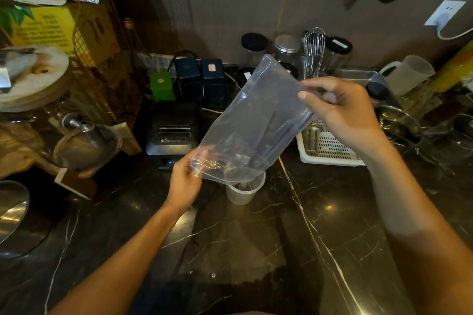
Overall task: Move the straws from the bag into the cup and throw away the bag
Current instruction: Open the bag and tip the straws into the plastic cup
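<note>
A clear plastic bag (256, 115) hangs tilted above a small translucent cup (243, 190) on the dark marble counter. Dark straws (271, 133) show through the bag, slanting down toward its lower end, which sits right over the cup's mouth. My left hand (186, 181) pinches the bag's lower left corner. My right hand (343, 112) grips the bag's upper right edge, higher than the left. What lies inside the cup is hard to tell.
A black receipt printer (172, 133) stands behind the cup. A white slotted basket (330, 148) sits to the right, with jars (253, 48), a whisk (314, 51) and a measuring jug (407, 74) along the wall. Metal lids and a wire rack crowd the left.
</note>
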Action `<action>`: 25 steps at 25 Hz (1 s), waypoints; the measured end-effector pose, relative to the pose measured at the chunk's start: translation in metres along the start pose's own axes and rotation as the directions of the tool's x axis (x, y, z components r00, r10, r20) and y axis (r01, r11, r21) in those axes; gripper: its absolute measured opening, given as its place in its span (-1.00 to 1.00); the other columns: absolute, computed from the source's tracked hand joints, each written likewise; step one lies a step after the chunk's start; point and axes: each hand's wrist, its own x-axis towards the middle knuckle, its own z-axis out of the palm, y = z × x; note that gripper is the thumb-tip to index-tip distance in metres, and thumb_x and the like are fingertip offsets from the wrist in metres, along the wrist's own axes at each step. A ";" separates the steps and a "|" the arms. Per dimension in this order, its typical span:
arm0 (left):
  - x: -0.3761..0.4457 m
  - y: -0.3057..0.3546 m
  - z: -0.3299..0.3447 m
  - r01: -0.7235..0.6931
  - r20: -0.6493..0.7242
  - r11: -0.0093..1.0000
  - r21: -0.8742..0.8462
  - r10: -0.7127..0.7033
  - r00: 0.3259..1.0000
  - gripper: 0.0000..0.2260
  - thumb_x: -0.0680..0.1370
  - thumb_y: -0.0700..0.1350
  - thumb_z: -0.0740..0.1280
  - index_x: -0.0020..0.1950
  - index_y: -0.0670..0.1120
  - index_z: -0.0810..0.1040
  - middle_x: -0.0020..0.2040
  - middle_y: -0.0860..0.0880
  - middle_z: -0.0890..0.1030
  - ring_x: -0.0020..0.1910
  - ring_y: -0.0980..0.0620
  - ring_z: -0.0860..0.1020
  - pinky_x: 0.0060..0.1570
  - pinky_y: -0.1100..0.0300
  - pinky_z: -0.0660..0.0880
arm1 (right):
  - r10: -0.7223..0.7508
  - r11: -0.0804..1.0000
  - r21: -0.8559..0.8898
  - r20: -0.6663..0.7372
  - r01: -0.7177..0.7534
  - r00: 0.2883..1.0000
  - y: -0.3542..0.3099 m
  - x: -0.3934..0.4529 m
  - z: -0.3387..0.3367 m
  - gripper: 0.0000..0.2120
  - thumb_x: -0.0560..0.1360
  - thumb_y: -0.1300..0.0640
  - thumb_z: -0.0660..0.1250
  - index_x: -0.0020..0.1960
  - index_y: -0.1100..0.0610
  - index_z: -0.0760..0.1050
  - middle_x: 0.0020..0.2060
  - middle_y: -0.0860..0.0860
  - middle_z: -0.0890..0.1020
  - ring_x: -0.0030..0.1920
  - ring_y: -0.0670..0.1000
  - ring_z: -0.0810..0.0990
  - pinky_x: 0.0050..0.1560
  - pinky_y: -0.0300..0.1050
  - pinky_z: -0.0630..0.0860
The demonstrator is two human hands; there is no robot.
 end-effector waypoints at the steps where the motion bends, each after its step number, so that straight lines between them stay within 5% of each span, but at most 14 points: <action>1: 0.000 0.000 0.000 0.009 -0.004 1.000 -0.011 -0.009 1.000 -0.76 0.70 -0.21 0.26 0.31 -0.01 0.60 0.09 0.31 0.72 0.18 0.25 0.66 0.12 0.38 0.56 | 0.048 0.999 -0.002 -0.016 -0.048 0.999 0.004 0.000 -0.002 -0.79 0.61 0.03 0.45 0.24 -0.11 0.64 0.02 -0.17 0.73 -0.09 -0.15 0.71 -0.08 -0.16 0.65; 3: -0.001 -0.002 0.000 0.021 -0.014 0.999 -0.029 -0.022 1.000 -0.76 0.70 -0.20 0.26 0.34 -0.07 0.60 0.09 0.24 0.74 0.19 0.21 0.66 0.15 0.34 0.58 | 0.154 0.988 -0.022 0.026 -0.154 0.988 0.013 0.000 -0.006 -0.73 0.61 -0.03 0.44 0.30 -0.06 0.61 -0.03 -0.10 0.73 -0.31 -0.20 0.68 -0.34 -0.34 0.56; 7: -0.001 -0.001 0.003 0.037 -0.034 0.998 -0.049 -0.039 0.999 -0.76 0.69 -0.14 0.28 0.32 -0.04 0.63 0.14 0.12 0.73 0.21 0.13 0.67 0.22 0.23 0.60 | 0.242 0.967 -0.113 0.124 -0.229 0.962 0.022 -0.003 -0.007 -0.87 0.67 0.09 0.35 0.19 -0.06 0.59 -0.08 -0.04 0.68 -0.34 -0.10 0.64 -0.43 -0.21 0.56; 11: 0.001 -0.001 0.002 -0.005 -0.002 1.000 0.014 0.005 1.000 -0.67 0.62 0.09 0.31 0.34 0.02 0.63 0.19 0.12 0.72 0.23 0.11 0.66 0.21 0.19 0.61 | 0.024 0.999 0.028 -0.016 -0.023 1.000 0.007 0.000 -0.017 -0.80 0.68 0.27 0.32 0.05 0.00 0.63 -0.22 -0.16 0.68 -0.33 -0.17 0.62 -0.40 -0.35 0.53; 13: -0.002 -0.003 0.003 -0.046 0.006 0.999 0.018 0.046 0.999 -0.57 0.61 0.19 0.32 0.37 -0.01 0.62 0.23 0.07 0.71 0.25 0.09 0.66 0.20 0.19 0.61 | -0.039 0.992 0.118 -0.063 0.046 0.997 -0.002 0.002 -0.019 -0.80 0.66 0.33 0.32 0.11 0.07 0.64 -0.14 -0.04 0.69 -0.31 -0.18 0.62 -0.36 -0.40 0.52; 17: -0.008 -0.010 0.008 -0.016 0.072 1.000 0.018 0.015 0.997 -0.78 0.67 0.00 0.33 0.29 0.10 0.66 0.17 0.13 0.73 0.20 0.11 0.68 0.17 0.19 0.63 | -0.060 0.996 0.060 -0.082 0.065 0.995 -0.012 0.000 -0.010 -0.83 0.66 0.33 0.33 0.16 0.12 0.61 -0.16 0.01 0.63 -0.29 -0.30 0.63 -0.36 -0.46 0.50; 21: -0.010 -0.008 0.005 -0.001 0.034 1.000 0.029 0.000 0.999 -0.76 0.65 -0.10 0.36 0.17 0.25 0.69 0.10 0.17 0.75 0.13 0.14 0.70 0.07 0.32 0.62 | -0.071 0.997 0.014 -0.084 0.072 0.994 -0.017 -0.001 -0.009 -0.86 0.67 0.26 0.35 0.14 0.06 0.62 -0.11 0.06 0.64 -0.25 -0.24 0.62 -0.34 -0.42 0.50; 25: -0.011 -0.011 -0.001 0.024 -0.034 0.999 0.026 -0.023 0.999 -0.76 0.60 0.01 0.37 0.21 -0.01 0.69 0.03 0.08 0.77 0.10 0.08 0.72 0.10 0.16 0.67 | -0.084 0.996 -0.021 -0.077 0.083 0.993 -0.022 -0.002 -0.007 -0.85 0.67 0.23 0.36 0.15 0.03 0.63 -0.08 0.04 0.65 -0.29 -0.15 0.60 -0.32 -0.38 0.51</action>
